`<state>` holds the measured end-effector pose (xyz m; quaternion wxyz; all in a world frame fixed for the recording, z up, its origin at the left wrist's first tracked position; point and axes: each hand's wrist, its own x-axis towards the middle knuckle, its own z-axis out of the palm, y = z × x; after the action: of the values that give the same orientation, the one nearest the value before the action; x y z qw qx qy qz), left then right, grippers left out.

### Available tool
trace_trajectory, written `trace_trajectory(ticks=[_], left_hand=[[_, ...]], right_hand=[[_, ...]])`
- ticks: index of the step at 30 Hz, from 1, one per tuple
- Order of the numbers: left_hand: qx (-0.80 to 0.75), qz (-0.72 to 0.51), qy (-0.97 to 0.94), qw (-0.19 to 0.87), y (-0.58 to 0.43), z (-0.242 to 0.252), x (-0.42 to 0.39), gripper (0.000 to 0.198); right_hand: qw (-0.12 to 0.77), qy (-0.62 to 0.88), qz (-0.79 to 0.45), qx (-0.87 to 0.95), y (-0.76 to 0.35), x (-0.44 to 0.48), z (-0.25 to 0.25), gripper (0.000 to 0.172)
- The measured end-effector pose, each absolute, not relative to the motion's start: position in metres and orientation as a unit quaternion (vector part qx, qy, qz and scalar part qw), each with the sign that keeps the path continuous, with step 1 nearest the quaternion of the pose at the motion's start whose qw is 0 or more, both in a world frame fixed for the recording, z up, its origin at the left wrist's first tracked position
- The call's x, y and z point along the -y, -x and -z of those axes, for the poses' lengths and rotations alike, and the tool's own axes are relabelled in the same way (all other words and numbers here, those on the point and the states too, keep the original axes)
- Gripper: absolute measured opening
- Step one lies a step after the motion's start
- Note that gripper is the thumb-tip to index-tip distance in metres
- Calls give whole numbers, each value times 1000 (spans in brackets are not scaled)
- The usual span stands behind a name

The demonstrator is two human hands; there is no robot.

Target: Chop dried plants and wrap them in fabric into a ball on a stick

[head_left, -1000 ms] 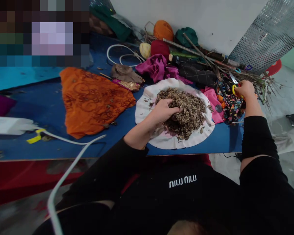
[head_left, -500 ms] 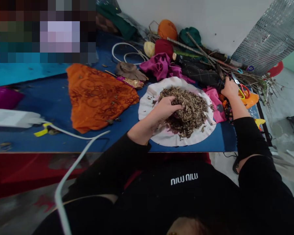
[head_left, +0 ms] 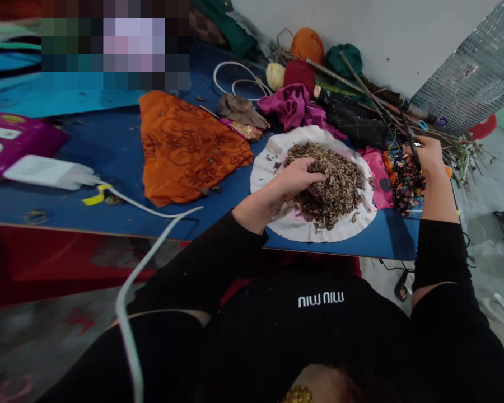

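Note:
A heap of dry, shredded brown plant matter [head_left: 338, 182] lies on a round white cloth [head_left: 319, 235] near the table's front edge. My left hand [head_left: 298, 178] rests on the left side of this heap, thumb and forefinger apart; its other fingers are partly hidden. Off to the right, my right hand [head_left: 429, 154] is closed around a pair of dark scissors [head_left: 412, 146], pointing up and away from me. Below it lies a dark floral cloth [head_left: 405, 184], beside a pink cloth with dark spots [head_left: 381, 182].
An orange patterned cloth [head_left: 189, 151] lies left of the heap. Behind are a purple cloth [head_left: 292, 106], yarn balls [head_left: 299, 75] and a bundle of sticks [head_left: 378, 101]. A white cable [head_left: 126, 313] crosses the front edge from a white power adapter [head_left: 48, 172].
My right hand has drawn back toward me and to the right with the dark scissors lifted. My left hand stays on the heap. The whole view has shifted slightly.

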<state>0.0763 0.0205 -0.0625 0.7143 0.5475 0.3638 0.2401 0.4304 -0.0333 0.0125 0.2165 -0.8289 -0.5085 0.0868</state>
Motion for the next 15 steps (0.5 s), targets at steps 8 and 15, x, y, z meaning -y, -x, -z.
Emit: trace_trajectory(ticks=[8,15], left_hand=[[-359,-243,-524,733,-76,67,-21,26],[-339,-305,-553,698,-75,66,-21,42]], right_hand=[[451,714,-178,505,-355,96,-1,82],[250,680,-262,638,-314,107,9,99]])
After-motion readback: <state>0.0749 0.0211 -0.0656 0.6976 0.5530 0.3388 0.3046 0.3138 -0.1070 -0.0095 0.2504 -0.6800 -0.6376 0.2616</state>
